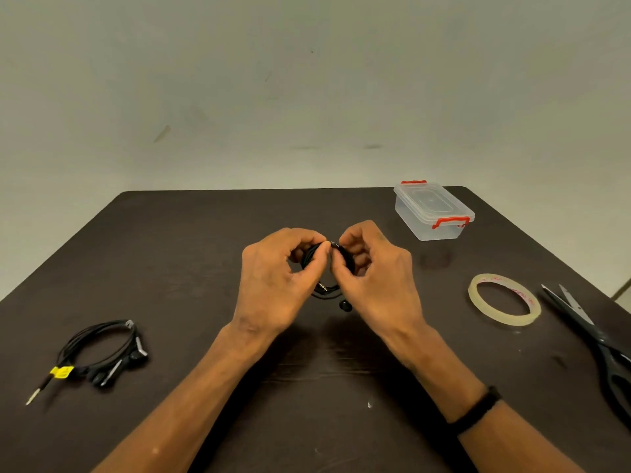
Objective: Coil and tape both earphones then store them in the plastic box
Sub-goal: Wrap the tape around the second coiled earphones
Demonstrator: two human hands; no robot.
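I hold a black earphone (319, 259) bundle above the middle of the dark counter (191, 254), between both hands. My left hand (273, 285) has its fingers (300, 238) curled over the top of the coil, thumb pressing up from below, so the cable is pinched there. My right hand (379, 278) meets it from 3 o'clock, its fingers curled in on the same bundle where the two thumbs nearly touch. Below my hands a short loop of cable, the metal plug (322, 287) and one earbud (345, 306) hang out toward 6 o'clock; whether any tape is on this coil I cannot tell.

The second earphone (102, 349) lies at about 8 o'clock from my hands, well apart, coiled flat on the counter with a yellow tag (62, 372) by its plug end and the plug pointing toward the near left edge.

The clear plastic box (432, 211) with red clasps sits at 1 o'clock near the far edge, its lid on. The tape roll (504, 299) lies flat at 3 o'clock, and the black scissors (594, 339) lie just beyond it by the right edge. A dark band (476, 409) circles my right wrist.
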